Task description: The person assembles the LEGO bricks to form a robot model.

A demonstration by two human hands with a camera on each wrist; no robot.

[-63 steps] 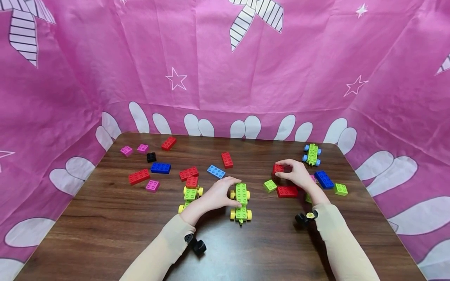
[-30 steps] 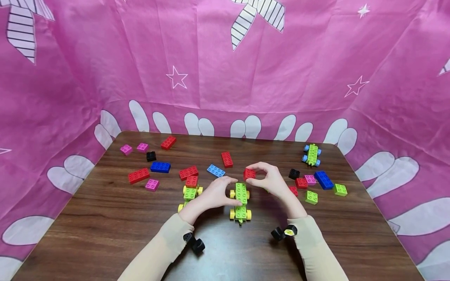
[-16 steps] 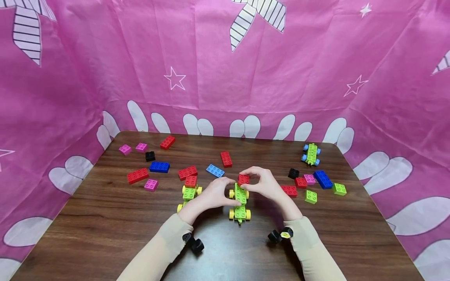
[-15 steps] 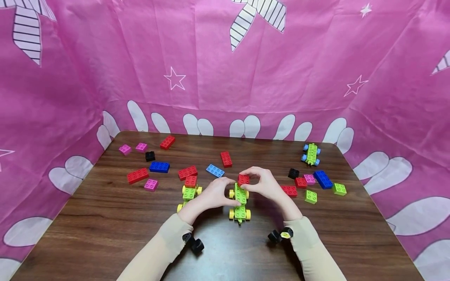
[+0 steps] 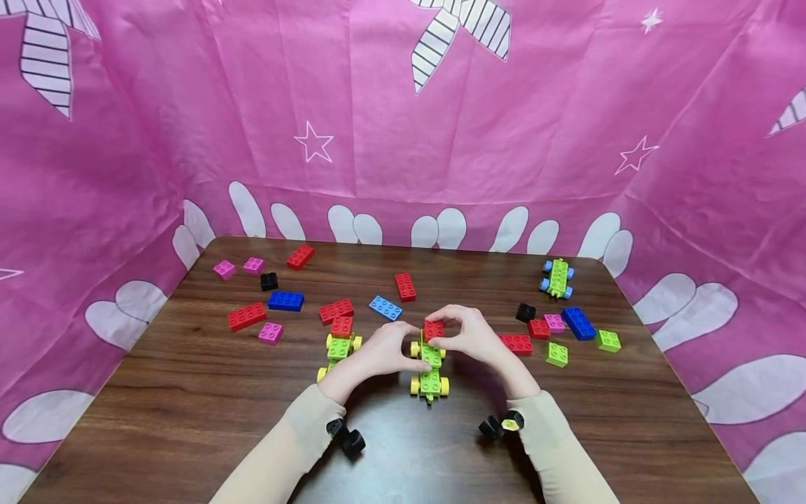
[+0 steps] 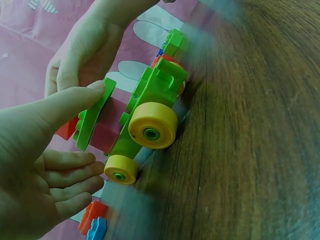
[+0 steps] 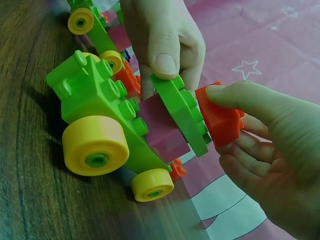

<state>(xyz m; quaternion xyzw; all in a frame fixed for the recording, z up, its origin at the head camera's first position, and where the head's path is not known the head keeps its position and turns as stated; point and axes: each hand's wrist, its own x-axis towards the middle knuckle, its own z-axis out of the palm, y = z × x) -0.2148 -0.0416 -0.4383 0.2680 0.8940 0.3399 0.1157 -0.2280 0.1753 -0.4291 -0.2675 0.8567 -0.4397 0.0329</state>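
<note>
In the head view my left hand (image 5: pixel 380 352) holds a toy car at the middle of the table, its thumb and fingers around the long green brick (image 7: pixel 181 112) on top. Beneath that brick sits a pink brick (image 7: pixel 161 126), on a green car base (image 5: pixel 430 383) with yellow wheels. My right hand (image 5: pixel 474 341) pinches a small red brick (image 7: pixel 220 117) between thumb and fingers. The red brick is right at the studs of the green brick's far end, slightly tilted in the right wrist view.
A second yellow-wheeled car (image 5: pixel 338 348) with a red brick (image 5: pixel 342 326) on it stands left, partly behind my left hand. A blue-wheeled base (image 5: pixel 557 278) lies at the back right. Several loose bricks lie on both sides, among them a light blue brick (image 5: pixel 385 308).
My right hand has carried the small red brick from the right-hand bricks leftward to the car, then lowered it onto the green brick's far end. My left hand has stayed at the car.
</note>
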